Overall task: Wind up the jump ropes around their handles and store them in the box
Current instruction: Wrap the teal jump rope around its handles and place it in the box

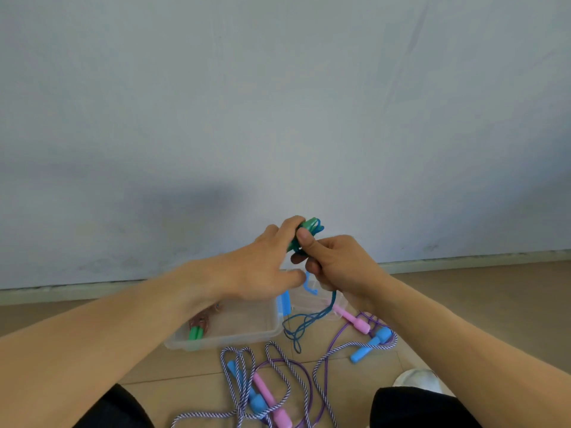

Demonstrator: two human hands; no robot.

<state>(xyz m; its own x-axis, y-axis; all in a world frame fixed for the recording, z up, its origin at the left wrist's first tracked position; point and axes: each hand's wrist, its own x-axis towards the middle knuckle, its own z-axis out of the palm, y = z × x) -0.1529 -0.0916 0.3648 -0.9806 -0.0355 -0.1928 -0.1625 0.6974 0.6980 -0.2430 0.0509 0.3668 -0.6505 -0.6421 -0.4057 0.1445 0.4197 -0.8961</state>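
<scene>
Head view, one frame. Item in hand: green handles (304, 231) of a jump rope, held together above the floor in front of a pale wall. Left hand (262, 267): fingers curl over the handle bundle from the left. Right hand (333, 261): thumb and curled fingers pinch the handles and the wound turns. Teal cord (304, 325): partly wound; the loose remainder hangs from the right hand and pools on the floor (463, 304) just beside the box.

Box (228, 338): clear plastic, open, on the floor below the hands; holds one bundle with green handles (195, 332).

Not yet wound: striped ropes (278, 366) with pink and blue handles, tangled on the floor near the knees.

Handling, as judged: cord light, limp and thin, likely to spring off smooth plastic handles if tension drops. Best held at the handles' middle, a thumb pinning the last turn. Nothing fragile.
</scene>
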